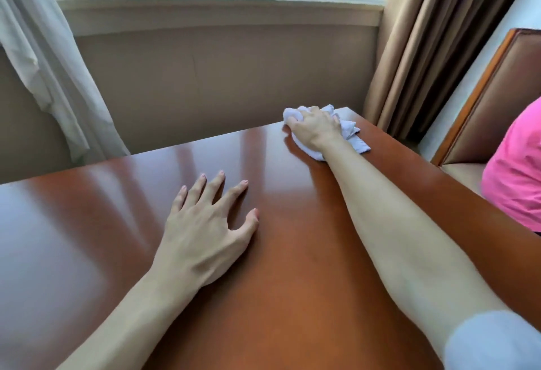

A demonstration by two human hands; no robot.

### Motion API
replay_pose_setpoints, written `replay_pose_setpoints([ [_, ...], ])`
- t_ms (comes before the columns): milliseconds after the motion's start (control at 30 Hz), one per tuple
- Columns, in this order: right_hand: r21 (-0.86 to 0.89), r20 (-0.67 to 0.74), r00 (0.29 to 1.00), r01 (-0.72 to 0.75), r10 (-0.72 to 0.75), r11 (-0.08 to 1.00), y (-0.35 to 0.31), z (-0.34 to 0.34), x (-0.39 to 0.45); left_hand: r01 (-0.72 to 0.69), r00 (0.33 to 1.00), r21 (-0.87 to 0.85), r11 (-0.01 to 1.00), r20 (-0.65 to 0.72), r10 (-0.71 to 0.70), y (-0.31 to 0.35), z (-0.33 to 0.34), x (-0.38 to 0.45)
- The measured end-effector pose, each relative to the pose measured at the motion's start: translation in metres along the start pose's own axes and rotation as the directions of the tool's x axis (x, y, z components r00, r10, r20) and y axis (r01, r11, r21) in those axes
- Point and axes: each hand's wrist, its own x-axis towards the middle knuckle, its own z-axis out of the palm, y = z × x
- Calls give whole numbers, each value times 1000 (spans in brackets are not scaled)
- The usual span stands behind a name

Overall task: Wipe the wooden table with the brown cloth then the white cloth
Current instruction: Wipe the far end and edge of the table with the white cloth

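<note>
The glossy reddish-brown wooden table fills the lower part of the head view. My right hand reaches to the table's far right corner and grips a crumpled white cloth, pressing it onto the wood. Parts of the cloth stick out on both sides of the hand. My left hand rests flat on the middle of the table with its fingers spread, holding nothing. No brown cloth is in view.
A beige wall and window sill lie beyond the table's far edge. A white curtain hangs at left, a brown curtain at right. A brown padded chair and something pink stand close to the right edge.
</note>
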Motion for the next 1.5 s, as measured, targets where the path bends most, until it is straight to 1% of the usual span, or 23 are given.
replay_pose_setpoints([
  [100, 4, -15, 1000, -7, 7, 1000, -3, 0, 11, 13, 1000, -5, 1000, 3, -13, 0, -2, 0],
  [167, 18, -23, 1000, 20, -20, 1000, -1, -2, -17, 10, 1000, -21, 1000, 16, -9, 1, -4, -1],
  [233, 38, -21, 997, 71, -71, 997, 1, -2, -64, 16, 999, -20, 1000, 37, -15, 1, -6, -2],
  [333, 59, -38, 988, 153, -151, 986, 7, -4, -159, 7, 998, 7, 1000, 61, -8, 3, -6, 0],
  [500, 61, 21, 968, 248, -250, 967, 20, -14, -322, -12, 994, 52, 999, 107, 6, 6, -10, 1],
  [567, 63, 41, 964, 260, -262, 964, 28, -16, -366, -23, 995, 81, 996, 100, 15, 9, -16, 2],
  [633, 81, 40, 971, 230, -234, 970, 33, -18, -378, -39, 997, 81, 996, 74, 33, 17, -22, 7],
  [700, 82, 7, 981, 195, -196, 977, 33, -18, -363, -59, 997, 55, 997, 62, 56, 25, -23, 12],
  [800, 84, -40, 993, 117, -114, 990, 38, -17, -307, -56, 996, 18, 998, 75, 55, 29, -13, 23],
  [867, 88, -46, 997, 71, -67, 994, 44, -15, -258, -34, 996, -4, 999, 81, 34, 27, -6, 30],
  [1067, 72, -62, 998, -11, 15, 997, 41, -6, -86, -18, 1000, -10, 1000, 25, 18, 22, 7, 36],
  [1133, 38, -71, 997, -27, 30, 999, 37, -3, -33, -22, 999, -5, 1000, 23, 23, 22, 9, 39],
  [1233, 2, -42, 998, -48, 48, 999, 33, -1, 26, -9, 1000, 8, 1000, 7, 9, 20, 13, 39],
  [1300, -7, -36, 998, -60, 60, 998, 34, -1, 40, -1, 1000, 5, 1000, 11, 1, 21, 10, 38],
  [1367, 0, -56, 998, -36, 36, 999, 33, -1, 27, 7, 1000, -10, 1000, 23, -7, 22, 8, 37],
  [1433, 26, -68, 998, 11, -9, 1000, 33, 0, -11, 7, 999, -9, 1000, 34, -7, 24, 6, 38],
  [1500, 54, -67, 996, 64, -61, 996, 32, -1, -68, -2, 999, -5, 1000, 42, 2, 24, 5, 38],
])
